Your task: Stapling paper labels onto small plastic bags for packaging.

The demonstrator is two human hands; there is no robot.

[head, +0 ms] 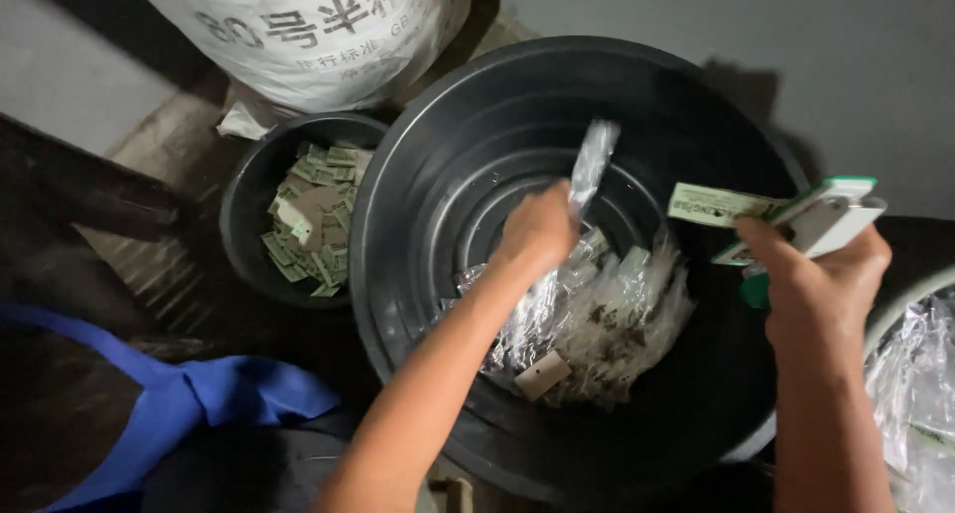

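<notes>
The left hand (537,229) is down inside the big black tub (418,175), fingers pinched on a clear plastic packet (594,160) that stands almost upright, its long axis leaning up and to the right above the knuckles. The pile of packets (597,324) lies just below that hand, on the tub floor. The right hand (816,274) hovers over the tub's right rim, fingers clamped on a white-and-green tool (831,214) gripping a green label (711,205). A smaller bucket of labels (313,219) sits to the left.
</notes>
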